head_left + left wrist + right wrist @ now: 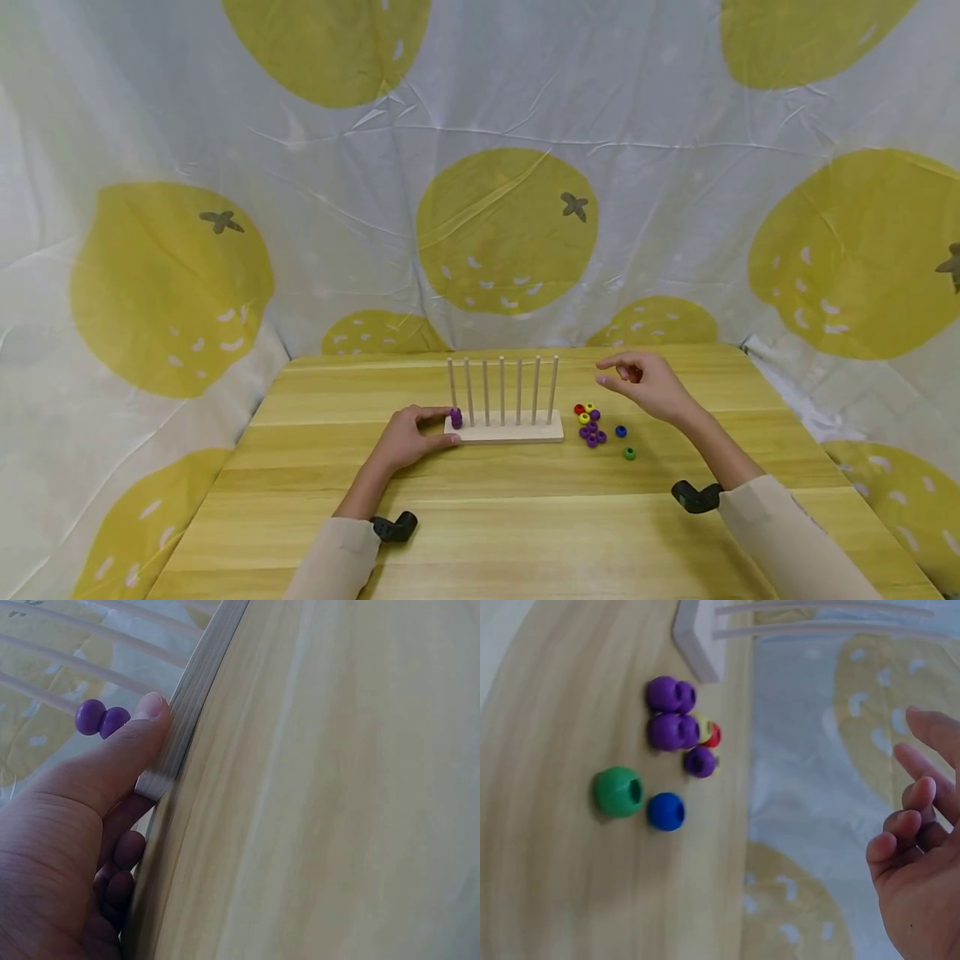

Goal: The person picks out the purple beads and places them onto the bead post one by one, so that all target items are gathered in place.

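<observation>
My left hand (407, 437) grips the left end of a wooden peg stand (510, 432), with the thumb on its front edge. Several thin upright pegs (502, 392) rise from the base. Purple beads (456, 419) sit low on the leftmost peg; the left wrist view shows two of these purple beads (91, 718), partly behind the thumb. Raised above the table to the right of the stand, my right hand (651, 387) has its thumb and index finger apart, the other fingers loosely curled. In the right wrist view nothing shows between that hand's fingers (919, 793).
Loose purple beads (592, 437) lie clustered right of the stand, beside yellow beads (584, 419) and a red bead (578, 409). A blue bead (621, 432) and a green bead (630, 454) lie apart, further right. Behind the wooden table (525, 533) hangs a lemon-patterned curtain (360, 225).
</observation>
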Demonstrator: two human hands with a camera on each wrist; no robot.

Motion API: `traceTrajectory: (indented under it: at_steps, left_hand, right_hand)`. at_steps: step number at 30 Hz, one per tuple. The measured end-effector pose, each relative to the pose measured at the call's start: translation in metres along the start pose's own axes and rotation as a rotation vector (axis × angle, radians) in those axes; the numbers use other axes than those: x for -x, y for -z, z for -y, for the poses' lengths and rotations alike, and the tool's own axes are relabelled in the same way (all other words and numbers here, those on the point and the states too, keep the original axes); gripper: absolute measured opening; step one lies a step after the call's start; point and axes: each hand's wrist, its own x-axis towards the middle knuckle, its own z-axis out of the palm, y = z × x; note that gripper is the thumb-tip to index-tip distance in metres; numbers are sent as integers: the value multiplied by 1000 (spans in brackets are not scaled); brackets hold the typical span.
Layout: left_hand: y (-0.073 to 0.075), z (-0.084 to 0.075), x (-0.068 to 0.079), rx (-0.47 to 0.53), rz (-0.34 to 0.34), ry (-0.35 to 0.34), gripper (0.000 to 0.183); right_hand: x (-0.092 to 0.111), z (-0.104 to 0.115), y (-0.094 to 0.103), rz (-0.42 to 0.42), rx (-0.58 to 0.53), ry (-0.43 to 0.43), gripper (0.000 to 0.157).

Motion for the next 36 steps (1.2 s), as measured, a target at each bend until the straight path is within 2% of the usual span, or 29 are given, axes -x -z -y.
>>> traceTrajectory:
  at_steps: [7,14,24,36]
  left_hand:
    - [0,-1,0,4,-2,-3,57]
    - [-1,0,1,4,0,-5,58]
    - [0,1,0,5,-3,-8,58]
    - [-1,2,0,12,-9,-7,58]
  right_hand:
    - [12,-23,-7,2,1,-55,34]
    - [27,-40,-15,38,5,-78,41]
    - [43,-50,-25,71,-23,-107,38]
    - [49,-64,-39,122,-14,-135,39]
